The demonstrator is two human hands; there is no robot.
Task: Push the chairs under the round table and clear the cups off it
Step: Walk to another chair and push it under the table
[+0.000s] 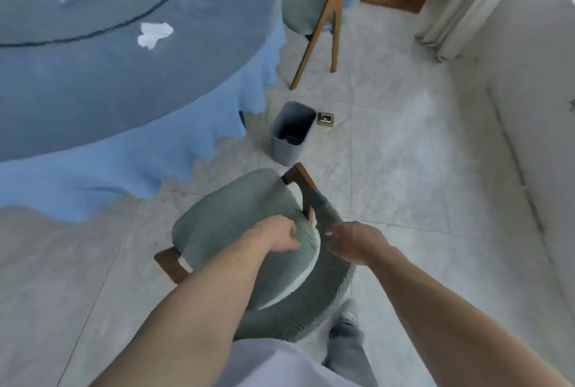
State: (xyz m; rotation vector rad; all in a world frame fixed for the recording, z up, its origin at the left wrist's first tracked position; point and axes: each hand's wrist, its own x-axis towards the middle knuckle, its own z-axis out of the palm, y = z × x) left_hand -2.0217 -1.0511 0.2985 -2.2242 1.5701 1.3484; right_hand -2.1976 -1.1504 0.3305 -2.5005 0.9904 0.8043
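Left hand (277,235): lies on the top edge of the near chair's curved backrest, fingers bent down over the padding — a loose grasp on the rim rather than a tight clench.
Right hand (357,242): just beside the backrest on its outer side, fingers spread and half curled, holding nothing; whether the fingertips touch the fabric cannot be told through the blur.
Near chair (236,225): grey-green upholstered seat and wraparound back on a dark wooden frame, standing on the floor clear of the table, its seat turned toward the cloth's hanging edge.
Round table (102,85): upper left, draped in a blue tablecloth with a scalloped hem that falls toward the floor.
Glass turntable (93,4): sits on the middle of the table top, with a blurred green-brown centrepiece on it.
White scrap (154,33): a crumpled pale thing on the cloth just outside the turntable's rim — too blurred to name.
Second chair (314,10): same grey-green make with lighter wooden legs, at the table's far right edge.
Waste bin (291,134): grey, open-topped, on the floor between the two chairs, near the tablecloth hem.
Floor socket (325,119): small brass plate just beside the bin.
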